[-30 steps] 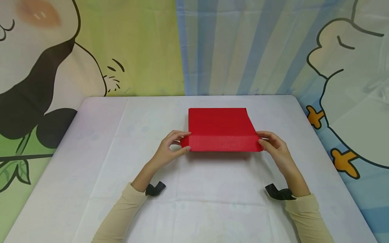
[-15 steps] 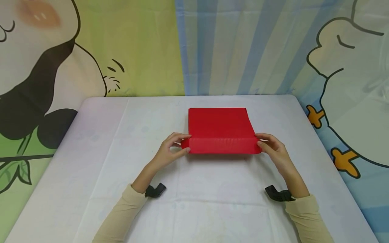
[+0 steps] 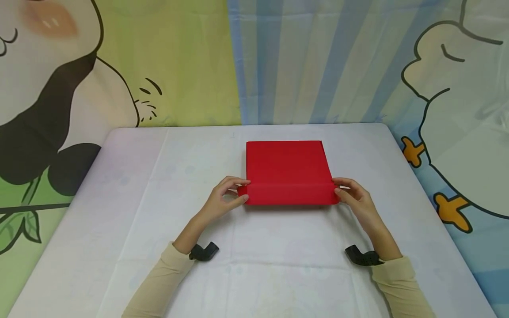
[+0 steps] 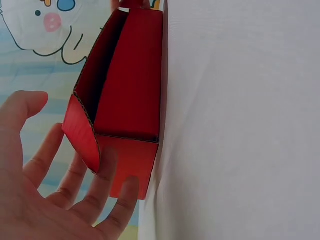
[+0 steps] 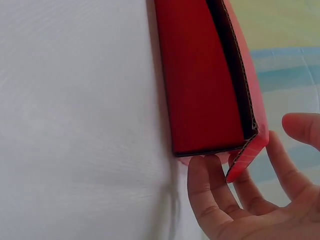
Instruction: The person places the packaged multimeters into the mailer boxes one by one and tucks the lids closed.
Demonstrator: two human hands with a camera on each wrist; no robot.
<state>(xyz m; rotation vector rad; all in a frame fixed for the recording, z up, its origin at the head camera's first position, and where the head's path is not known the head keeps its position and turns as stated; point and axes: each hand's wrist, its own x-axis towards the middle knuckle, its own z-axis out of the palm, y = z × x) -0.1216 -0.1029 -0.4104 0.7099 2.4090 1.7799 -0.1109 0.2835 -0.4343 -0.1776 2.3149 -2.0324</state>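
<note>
A flat red cardboard box (image 3: 285, 162) lies on the table, its hinged lid a little raised. Below the fold, the lid's front flap (image 3: 290, 194) faces me. In the left wrist view a dark gap shows between the flap and the box's front wall (image 4: 132, 80). My left hand (image 3: 218, 198) is at the left front corner, fingers fairly straight against the side ear (image 4: 82, 135) and end wall; the thumb stands apart. At the right front corner, my right hand (image 3: 359, 203) touches the other side ear (image 5: 247, 157) and end with its fingers, thumb also apart.
The table (image 3: 270, 274) has a white cloth over it. Black wrist devices (image 3: 204, 251) sit by both cuffs. Behind and to both sides hang printed cloths (image 3: 302, 62) with cartoon animals and stripes.
The lid's front fold and flap have come down and slightly toward me. Both hands have moved down along with them, and the right hand has shifted a little left.
</note>
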